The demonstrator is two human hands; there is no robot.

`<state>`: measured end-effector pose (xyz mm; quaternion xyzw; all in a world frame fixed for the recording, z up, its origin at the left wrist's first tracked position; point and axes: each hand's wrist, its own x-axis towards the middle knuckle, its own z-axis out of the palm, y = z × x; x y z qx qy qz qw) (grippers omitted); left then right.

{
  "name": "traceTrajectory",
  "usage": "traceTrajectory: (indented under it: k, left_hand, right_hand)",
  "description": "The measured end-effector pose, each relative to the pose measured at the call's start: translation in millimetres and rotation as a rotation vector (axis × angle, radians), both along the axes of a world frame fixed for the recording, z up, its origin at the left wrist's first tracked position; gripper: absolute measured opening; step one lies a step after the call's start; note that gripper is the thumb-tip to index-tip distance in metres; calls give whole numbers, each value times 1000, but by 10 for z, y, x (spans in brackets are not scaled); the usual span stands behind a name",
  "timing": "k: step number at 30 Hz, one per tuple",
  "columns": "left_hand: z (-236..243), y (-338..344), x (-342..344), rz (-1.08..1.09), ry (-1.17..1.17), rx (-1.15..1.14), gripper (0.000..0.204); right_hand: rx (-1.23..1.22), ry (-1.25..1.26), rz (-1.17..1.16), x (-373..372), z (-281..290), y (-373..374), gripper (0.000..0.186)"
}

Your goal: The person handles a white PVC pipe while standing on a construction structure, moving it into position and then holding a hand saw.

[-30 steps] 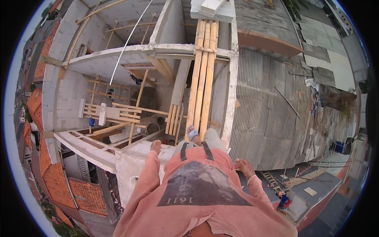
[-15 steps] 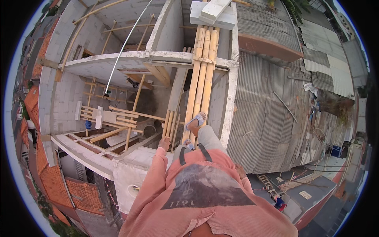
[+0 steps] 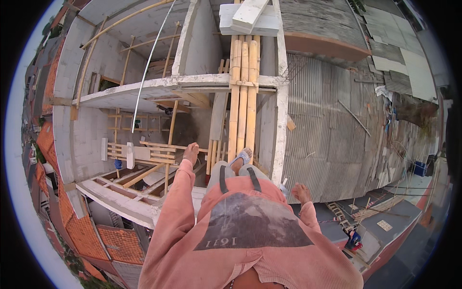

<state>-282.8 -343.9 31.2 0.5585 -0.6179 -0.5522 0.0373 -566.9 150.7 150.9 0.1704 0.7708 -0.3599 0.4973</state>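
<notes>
I stand high up on a walkway of bamboo poles point(image 3: 244, 96) laid side by side and tied across with a short piece. One foot in a pale blue sandal point(image 3: 245, 155) rests on the poles. My left hand point(image 3: 191, 152) is held out in the air beside the walkway, above the open room, its fingers loosely extended with nothing in them. On the other side my right hand point(image 3: 301, 193) hangs out past the wall top point(image 3: 279, 135), fingers loose and apart, with no object seen in it. White blocks point(image 3: 249, 20) lie stacked at the walkway's far end.
Open rooms with grey block walls point(image 3: 79, 135) drop away on the left, crossed by a bamboo scaffold point(image 3: 163, 155). A long thin pale pole point(image 3: 147, 72) slants over them. Corrugated roofing point(image 3: 327, 130) lies lower on the right. A ladder point(image 3: 339, 215) is below right.
I have moved forward along the bamboo poles. My left hand has lifted off from near the pole ends and swung out; my right hand has come out from beside my body.
</notes>
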Motion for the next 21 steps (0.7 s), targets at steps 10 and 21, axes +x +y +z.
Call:
traceTrajectory:
  k: [10,21]
  left_hand:
    - [-453,1195,700,-791,-402,-127,33]
    - [-693,292,67,-840,-355,-237,38]
  right_hand:
    - [-12,55,-110,-257,-185,-359,37]
    - [-118,45,22,-602,-531,-1190,37]
